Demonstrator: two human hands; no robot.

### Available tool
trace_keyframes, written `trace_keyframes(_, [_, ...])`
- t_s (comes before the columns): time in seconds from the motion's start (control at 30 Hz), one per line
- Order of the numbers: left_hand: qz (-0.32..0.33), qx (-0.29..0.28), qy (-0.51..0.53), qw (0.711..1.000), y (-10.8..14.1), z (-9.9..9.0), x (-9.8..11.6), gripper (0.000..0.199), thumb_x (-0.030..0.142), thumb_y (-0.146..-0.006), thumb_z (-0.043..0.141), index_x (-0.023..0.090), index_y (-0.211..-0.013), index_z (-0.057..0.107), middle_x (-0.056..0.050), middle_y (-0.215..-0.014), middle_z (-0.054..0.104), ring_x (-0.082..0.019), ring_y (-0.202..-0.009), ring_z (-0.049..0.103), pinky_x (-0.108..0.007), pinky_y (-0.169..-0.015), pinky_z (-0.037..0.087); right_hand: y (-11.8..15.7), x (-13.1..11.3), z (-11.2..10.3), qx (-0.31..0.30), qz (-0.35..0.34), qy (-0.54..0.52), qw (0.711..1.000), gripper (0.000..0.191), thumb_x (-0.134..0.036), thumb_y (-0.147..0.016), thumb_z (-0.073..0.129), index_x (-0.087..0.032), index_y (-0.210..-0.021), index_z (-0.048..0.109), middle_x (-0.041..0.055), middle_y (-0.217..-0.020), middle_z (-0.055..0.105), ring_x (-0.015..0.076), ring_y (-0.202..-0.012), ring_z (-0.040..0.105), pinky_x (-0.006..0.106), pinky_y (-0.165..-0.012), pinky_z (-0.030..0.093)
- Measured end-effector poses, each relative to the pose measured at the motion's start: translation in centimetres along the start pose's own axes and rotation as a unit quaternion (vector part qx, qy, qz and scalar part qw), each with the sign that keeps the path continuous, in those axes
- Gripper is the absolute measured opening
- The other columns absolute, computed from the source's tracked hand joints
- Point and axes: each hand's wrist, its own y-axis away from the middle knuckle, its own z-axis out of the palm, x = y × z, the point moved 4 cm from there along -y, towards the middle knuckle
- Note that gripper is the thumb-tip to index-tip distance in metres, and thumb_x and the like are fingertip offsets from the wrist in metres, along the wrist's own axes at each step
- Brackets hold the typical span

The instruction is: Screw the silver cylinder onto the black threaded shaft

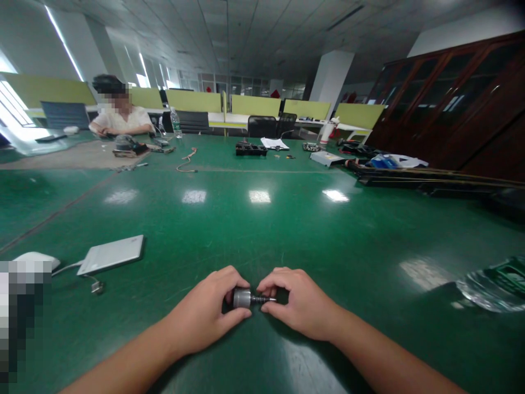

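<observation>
Left hand grips the metal cylinder, best kept steady; right of it, the right hand curls around its shaft (contact unclear).

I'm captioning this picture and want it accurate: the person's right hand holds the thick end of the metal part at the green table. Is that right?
Not quite: the head view shows the left hand holding the thick end of the metal part at the green table. The right hand is at the thin end.
</observation>
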Motion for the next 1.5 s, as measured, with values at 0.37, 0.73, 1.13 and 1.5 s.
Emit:
trace_keyframes(0.37, [0.007,0.022,0.025,0.999,-0.68,0.38,-0.28,0.016,0.024,-0.083,0.070,0.020,-0.097,0.063,0.000,-0.086,0.059,-0.017,-0.077,0.057,-0.028,-0.069,0.043,0.34,-0.05,0.57,-0.006,-0.064,0.031,0.997,0.012,-0.018,-0.084,0.068,-0.019,-0.095,0.071,0.0036,-0.090,0.071,0.0176,-0.086,0.060,0.033,-0.082,0.043])
trace_keyframes(0.73, [0.018,0.020,0.015,1.000,-0.60,0.69,0.11,0.014,0.025,-0.085,0.068,0.020,-0.097,0.062,-0.001,-0.087,0.058,-0.017,-0.078,0.057,-0.028,-0.069,0.042,0.40,-0.29,0.47,0.000,-0.058,0.064,0.996,0.010,-0.018,-0.081,0.070,-0.020,-0.091,0.068,0.0009,-0.081,0.067,0.0161,-0.079,0.057,0.031,-0.076,0.041])
trace_keyframes(1.13, [0.033,0.014,0.000,0.999,-0.33,0.87,0.43,0.012,0.024,-0.084,0.067,0.019,-0.093,0.060,-0.001,-0.086,0.058,-0.017,-0.078,0.056,-0.028,-0.069,0.042,0.66,-0.37,0.83,0.000,-0.071,0.072,0.995,0.008,-0.021,-0.081,0.072,-0.020,-0.088,0.071,0.0017,-0.079,0.068,0.0169,-0.079,0.059,0.031,-0.075,0.042])
trace_keyframes(1.5, [0.025,0.012,-0.006,1.000,-0.30,0.83,0.63,0.014,0.023,-0.084,0.069,0.019,-0.095,0.061,-0.001,-0.086,0.058,-0.017,-0.078,0.056,-0.028,-0.070,0.041,0.60,-0.44,0.66,-0.014,-0.081,0.076,0.994,0.007,-0.021,-0.081,0.069,-0.018,-0.087,0.073,0.0028,-0.077,0.070,0.0170,-0.076,0.059,0.031,-0.074,0.041])
